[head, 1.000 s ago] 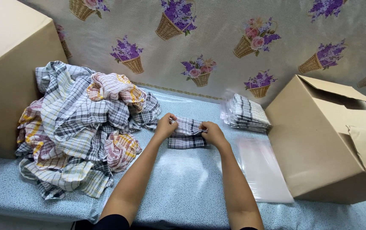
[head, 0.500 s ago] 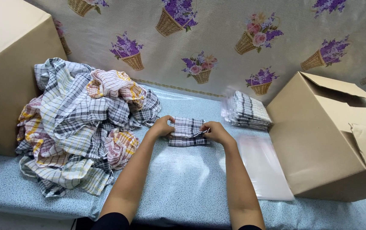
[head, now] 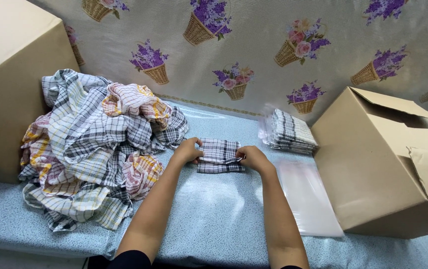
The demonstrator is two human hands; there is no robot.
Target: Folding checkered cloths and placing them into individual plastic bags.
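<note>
Checked folded cloth [head: 219, 155] pinched at both ends, my left hand [head: 188, 151] and right hand [head: 254, 157] closed on it, pressing it flat on the table. Clear bag [head: 307, 199] right of grip; bagged stack [head: 291, 132] beyond; unfolded pile [head: 94, 149] left, in reach.

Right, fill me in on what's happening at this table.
A person is folding a checked cloth on the blue table, left hand gripping one end and right hand the other. A heap of unfolded cloths lies to the left beside a closed box. To the right sit a stack of bagged cloths, an empty clear bag and an open box.
</note>
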